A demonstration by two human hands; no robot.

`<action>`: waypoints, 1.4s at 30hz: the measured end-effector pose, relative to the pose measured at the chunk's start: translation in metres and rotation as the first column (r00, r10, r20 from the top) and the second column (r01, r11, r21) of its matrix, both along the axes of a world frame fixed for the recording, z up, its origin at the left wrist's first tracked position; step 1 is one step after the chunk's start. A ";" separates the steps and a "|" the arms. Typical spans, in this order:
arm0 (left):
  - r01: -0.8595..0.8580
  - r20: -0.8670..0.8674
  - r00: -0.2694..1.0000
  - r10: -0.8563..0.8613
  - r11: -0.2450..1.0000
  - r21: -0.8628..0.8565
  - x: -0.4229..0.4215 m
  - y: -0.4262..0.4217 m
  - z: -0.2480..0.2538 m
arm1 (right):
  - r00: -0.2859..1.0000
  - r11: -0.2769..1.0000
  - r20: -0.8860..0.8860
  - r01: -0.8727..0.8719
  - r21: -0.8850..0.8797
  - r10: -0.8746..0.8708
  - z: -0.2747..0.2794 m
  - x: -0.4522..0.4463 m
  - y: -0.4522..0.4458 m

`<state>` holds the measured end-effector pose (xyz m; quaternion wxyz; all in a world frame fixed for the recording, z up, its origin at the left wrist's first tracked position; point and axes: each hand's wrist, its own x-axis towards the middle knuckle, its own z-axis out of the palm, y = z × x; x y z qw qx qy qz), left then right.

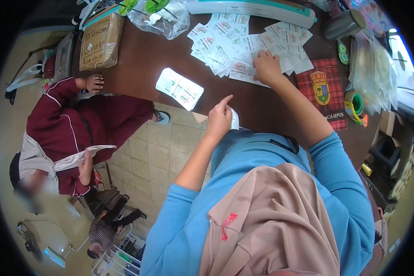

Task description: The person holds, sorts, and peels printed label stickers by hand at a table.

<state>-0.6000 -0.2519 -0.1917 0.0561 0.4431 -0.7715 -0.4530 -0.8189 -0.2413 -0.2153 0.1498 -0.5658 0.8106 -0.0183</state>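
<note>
My right hand (267,67) reaches over a loose spread of printed white cards (218,43) with red and green print. Its bent fingers are a little apart, and their tips touch the cards. Close to the table's front edge, my left hand (220,118) is closed around a white piece of paper (234,119), mostly hidden by the hand. The left index finger sticks out toward the table. A neat stack of the same kind of cards (180,89) lies to the left of the spread, apart from both hands.
A red plaid folder (322,92), tape rolls (353,102) and plastic bags (370,69) lie right. A metal tumbler (345,25) and long white-teal device (253,10) are behind. A wrapped cardboard package (101,41) sits left, beside a person in maroon (73,124).
</note>
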 end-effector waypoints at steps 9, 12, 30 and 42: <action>0.041 -0.001 0.999 -0.041 0.999 -0.019 -0.014 -0.010 0.020 | 0.590 0.810 0.725 0.581 -0.077 -0.354 -0.010 -0.081 0.028; 0.041 -0.034 0.999 -0.042 0.999 -0.031 -0.013 -0.011 0.013 | 0.739 0.803 0.411 0.596 -0.028 -0.534 -0.006 -0.108 0.028; 0.412 0.437 0.801 -0.410 0.906 0.095 -0.149 -0.034 -0.010 | 0.820 0.806 0.197 0.568 -0.165 -0.537 -0.004 -0.105 0.016; 0.396 0.550 0.735 -0.396 0.910 0.124 -0.144 -0.042 -0.018 | 0.560 0.586 0.259 0.810 0.030 -0.787 -0.010 -0.067 -0.010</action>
